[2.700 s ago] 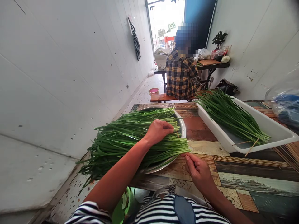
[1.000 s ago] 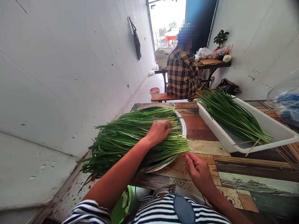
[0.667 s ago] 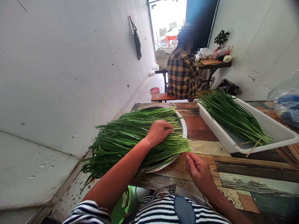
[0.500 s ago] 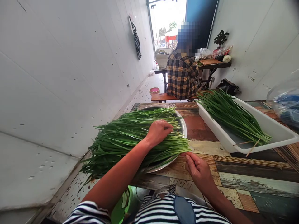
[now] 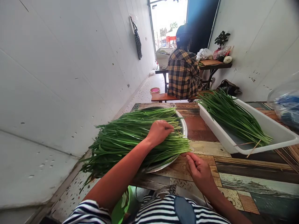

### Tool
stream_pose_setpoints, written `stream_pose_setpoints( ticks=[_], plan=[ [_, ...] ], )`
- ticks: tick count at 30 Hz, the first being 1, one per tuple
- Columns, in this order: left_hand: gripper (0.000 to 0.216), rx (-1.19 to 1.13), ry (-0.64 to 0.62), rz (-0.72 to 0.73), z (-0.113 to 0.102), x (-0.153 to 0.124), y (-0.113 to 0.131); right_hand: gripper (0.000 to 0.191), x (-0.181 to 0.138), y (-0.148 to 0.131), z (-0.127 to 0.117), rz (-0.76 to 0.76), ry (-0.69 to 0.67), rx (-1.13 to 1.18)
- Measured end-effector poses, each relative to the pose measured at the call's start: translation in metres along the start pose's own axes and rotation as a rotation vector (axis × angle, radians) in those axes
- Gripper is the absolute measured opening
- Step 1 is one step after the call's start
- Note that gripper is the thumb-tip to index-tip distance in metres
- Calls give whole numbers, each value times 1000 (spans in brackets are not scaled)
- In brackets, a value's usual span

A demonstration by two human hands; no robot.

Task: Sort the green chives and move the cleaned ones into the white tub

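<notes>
A large heap of garlic chives [image 5: 126, 133] lies across a round metal basin [image 5: 185, 124], pale stem ends to the right, leaves hanging over the left side. My left hand [image 5: 160, 132] rests over the stems, thumb and fingers pinched on a thin brown straw strand [image 5: 178, 132]. Beside the nearest stem ends, low at the basin's right rim, my right hand [image 5: 198, 166] is closed in a pinch on what looks like a thin straw strand too. Whether both hold the same strand cannot be seen.
On the right a white plastic tray [image 5: 218, 137] holds more chives [image 5: 235, 119]. Brown straws [image 5: 289, 157] and a clear plastic bag [image 5: 286, 102] lie at the table's right. Below is a green bin [image 5: 122, 205]. Ahead, a person in a plaid shirt [image 5: 182, 73] sits at another table.
Both hands keep their pinches in nearly the same places. The whole view has shifted very slightly.
</notes>
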State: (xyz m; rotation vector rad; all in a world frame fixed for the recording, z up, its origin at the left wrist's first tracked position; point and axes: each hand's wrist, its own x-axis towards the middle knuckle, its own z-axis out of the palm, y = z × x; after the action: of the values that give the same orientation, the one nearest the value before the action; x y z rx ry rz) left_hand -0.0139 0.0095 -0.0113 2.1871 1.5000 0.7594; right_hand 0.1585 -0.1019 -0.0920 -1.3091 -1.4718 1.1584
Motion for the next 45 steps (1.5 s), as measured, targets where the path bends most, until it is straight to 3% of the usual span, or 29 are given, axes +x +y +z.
stream_pose_setpoints(
  ticks=[12,22,28,33,38,45],
  plan=[
    [12,6,7,20,1,-1,0,39,0,3,0,13,-13,12],
    [17,127,-36,181,0,-10,7,38,2,-6,1,18,25,-32],
    [23,106,-261,299,-25,-11,21,35,3,-6,1,-135,99,-183],
    [24,225,-152,201,-38,8,10,35,0,-2,2,-220,122,-255],
    [16,238,-428,228,-33,25,-3,34,-5,-5,1,-279,121,-317],
    [7,475,-541,159,-21,42,-1,36,-5,-4,1,-223,74,-251]
  ],
)
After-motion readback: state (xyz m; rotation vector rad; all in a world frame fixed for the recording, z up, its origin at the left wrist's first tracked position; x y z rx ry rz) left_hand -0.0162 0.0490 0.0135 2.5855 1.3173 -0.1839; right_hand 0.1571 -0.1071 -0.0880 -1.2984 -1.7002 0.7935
